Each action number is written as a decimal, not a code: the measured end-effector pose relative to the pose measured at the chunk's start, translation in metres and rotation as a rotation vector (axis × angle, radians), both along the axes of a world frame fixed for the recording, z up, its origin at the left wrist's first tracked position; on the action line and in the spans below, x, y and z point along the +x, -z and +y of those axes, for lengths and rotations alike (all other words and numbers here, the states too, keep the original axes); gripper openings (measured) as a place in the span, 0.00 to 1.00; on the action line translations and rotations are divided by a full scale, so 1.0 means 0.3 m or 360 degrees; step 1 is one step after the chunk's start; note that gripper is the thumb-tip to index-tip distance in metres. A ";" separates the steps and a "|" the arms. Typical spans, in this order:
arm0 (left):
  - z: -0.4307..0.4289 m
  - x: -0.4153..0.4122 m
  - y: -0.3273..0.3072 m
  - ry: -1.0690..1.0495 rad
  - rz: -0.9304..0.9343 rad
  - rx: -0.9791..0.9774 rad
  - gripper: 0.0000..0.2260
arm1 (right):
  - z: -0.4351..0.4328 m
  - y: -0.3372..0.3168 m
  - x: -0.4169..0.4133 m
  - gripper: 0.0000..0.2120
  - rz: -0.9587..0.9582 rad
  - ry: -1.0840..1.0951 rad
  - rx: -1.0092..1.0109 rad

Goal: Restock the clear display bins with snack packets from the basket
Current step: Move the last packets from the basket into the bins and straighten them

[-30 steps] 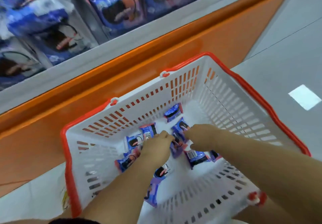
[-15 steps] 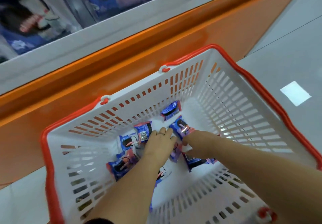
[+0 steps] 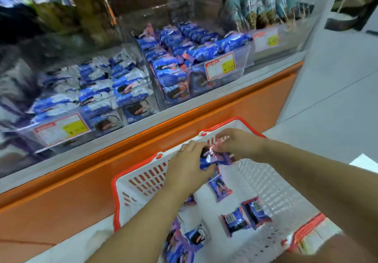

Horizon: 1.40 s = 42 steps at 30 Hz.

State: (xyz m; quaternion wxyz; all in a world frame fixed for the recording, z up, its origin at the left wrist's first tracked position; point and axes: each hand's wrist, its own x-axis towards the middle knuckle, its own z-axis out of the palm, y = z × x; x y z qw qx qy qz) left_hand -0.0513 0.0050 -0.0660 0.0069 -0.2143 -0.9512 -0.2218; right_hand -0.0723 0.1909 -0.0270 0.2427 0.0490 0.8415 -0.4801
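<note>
A white basket (image 3: 143, 183) with a red rim stands on the floor against an orange shelf base. Several blue-and-purple snack packets (image 3: 235, 220) lie on its bottom. Above the basket's far rim, my left hand (image 3: 188, 166) and my right hand (image 3: 239, 144) together hold a small bunch of these packets (image 3: 214, 159), fingers curled round them. On the shelf above stand clear display bins: the right bin (image 3: 223, 74) holds blue packets of the same kind, the left bin (image 3: 61, 127) holds blue-and-white packets.
The orange shelf base (image 3: 81, 197) and its grey ledge run diagonally across the view. A further clear bin with tall teal packets (image 3: 266, 7) stands at the upper right. Grey floor (image 3: 337, 78) stretches to the right of the shelf. Price labels hang on the bin fronts.
Both hands have risen from the basket bottom to its far rim with packets gripped. The view has tilted up, bringing the display bins into sight.
</note>
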 end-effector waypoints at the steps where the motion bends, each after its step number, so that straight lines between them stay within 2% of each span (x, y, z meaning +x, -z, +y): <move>1: 0.001 0.001 -0.053 0.0001 0.0091 0.0088 0.21 | -0.001 -0.059 -0.002 0.20 0.0064 0.0067 -0.0084; 4: 0.008 -0.001 -0.214 -0.0032 0.0315 0.0279 0.22 | -0.001 -0.245 0.008 0.16 0.0259 0.0093 -0.0299; 7: 0.010 -0.010 -0.375 -0.0016 0.0468 0.0312 0.23 | -0.001 -0.386 0.017 0.12 0.0428 0.0135 -0.0543; 12: 0.005 -0.068 -0.585 0.0018 0.0879 0.0053 0.24 | -0.037 -0.507 -0.017 0.16 0.0709 0.0387 -0.0776; 15: -0.003 -0.147 -0.667 -0.0061 0.1041 -0.0160 0.26 | -0.052 -0.544 -0.055 0.17 0.0864 0.0388 -0.0729; 17: -0.013 -0.222 -0.706 -0.0235 0.0929 -0.0309 0.26 | -0.044 -0.556 -0.083 0.21 0.0976 0.0328 -0.0570; 19: -0.021 -0.302 -0.725 -0.0388 0.0703 -0.0434 0.25 | -0.027 -0.548 -0.108 0.24 0.1095 0.0193 -0.0205; 22: -0.025 -0.392 -0.717 -0.0436 0.0534 -0.0643 0.23 | -0.010 -0.508 -0.134 0.26 0.1082 -0.0036 0.0331; 25: -0.019 -0.434 -0.693 -0.0447 0.0359 -0.0805 0.22 | -0.002 -0.465 -0.157 0.27 0.1106 -0.0179 0.0587; 29: -0.013 -0.444 -0.675 -0.0491 0.0214 -0.0831 0.22 | 0.012 -0.447 -0.164 0.29 0.1063 -0.0251 0.0688; 36: -0.015 -0.425 -0.682 -0.0430 0.0054 -0.0926 0.21 | 0.014 -0.424 -0.171 0.29 0.1055 -0.0265 0.0673; 42: -0.006 -0.364 -0.635 -0.0410 0.0093 -0.1052 0.27 | 0.013 -0.415 -0.162 0.30 0.1064 -0.0273 0.0715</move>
